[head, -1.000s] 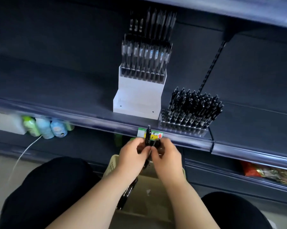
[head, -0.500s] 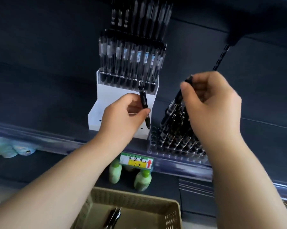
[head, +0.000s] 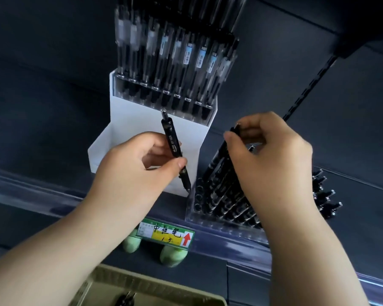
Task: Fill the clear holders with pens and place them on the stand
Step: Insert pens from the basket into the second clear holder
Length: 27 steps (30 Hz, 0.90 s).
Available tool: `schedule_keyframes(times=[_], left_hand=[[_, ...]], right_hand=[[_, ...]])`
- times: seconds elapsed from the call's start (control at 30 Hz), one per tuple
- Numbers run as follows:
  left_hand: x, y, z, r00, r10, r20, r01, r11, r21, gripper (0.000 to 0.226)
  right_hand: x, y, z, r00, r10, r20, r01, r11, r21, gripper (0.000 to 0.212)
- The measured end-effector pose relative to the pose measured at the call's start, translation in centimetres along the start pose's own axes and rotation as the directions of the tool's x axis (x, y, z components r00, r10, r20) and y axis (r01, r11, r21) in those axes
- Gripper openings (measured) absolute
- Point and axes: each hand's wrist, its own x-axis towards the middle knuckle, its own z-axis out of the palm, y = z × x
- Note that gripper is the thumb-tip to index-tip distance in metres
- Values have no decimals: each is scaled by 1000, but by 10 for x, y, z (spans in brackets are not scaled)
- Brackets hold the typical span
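My left hand (head: pixel 139 171) pinches a black pen (head: pixel 174 146) that stands nearly upright, tip down, in front of the white stand (head: pixel 133 127). The stand's upper tiers carry clear holders packed with pens (head: pixel 175 62). To its right, on the dark shelf, sits a clear holder (head: pixel 219 226) with many black pens standing in it. My right hand (head: pixel 267 164) is over this holder and pinches the top of another black pen (head: pixel 221 155) that leans into its front left part.
A beige plastic basket (head: pixel 111 290) with a few pens lies below the shelf at the bottom. A green and yellow price label (head: pixel 166 235) hangs on the shelf rail (head: pixel 31 191). Green bottle tops (head: pixel 170 257) show on the lower shelf. An upper shelf overhangs at the top right.
The view has come closer to the shelf. My right hand has dropped lower over the clear holder with its pen. My left hand keeps its pen in front of the white stand.
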Motion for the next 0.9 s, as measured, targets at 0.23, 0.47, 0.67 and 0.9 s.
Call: schedule_keyframes(times=[0.23, 0.47, 0.67, 0.9], left_hand=[[-5, 6, 0, 1000, -8, 0, 8, 1000, -26, 12], [-7, 5, -4, 1000, -11, -16, 11, 1000, -21, 11], [-6, 4, -4, 1000, -20, -22, 19, 999, -35, 12], [-3, 5, 4, 1000, 2, 4, -2, 999, -48, 14]], right_hand=[[0, 0, 5, 998, -29, 51, 34, 994, -104, 12], [-5, 2, 6, 995, -64, 76, 75, 985, -155, 14], [-8, 2, 4, 988, -139, 65, 151, 955, -254, 23], [-11, 9, 1, 987, -88, 137, 136, 908, -396, 30]])
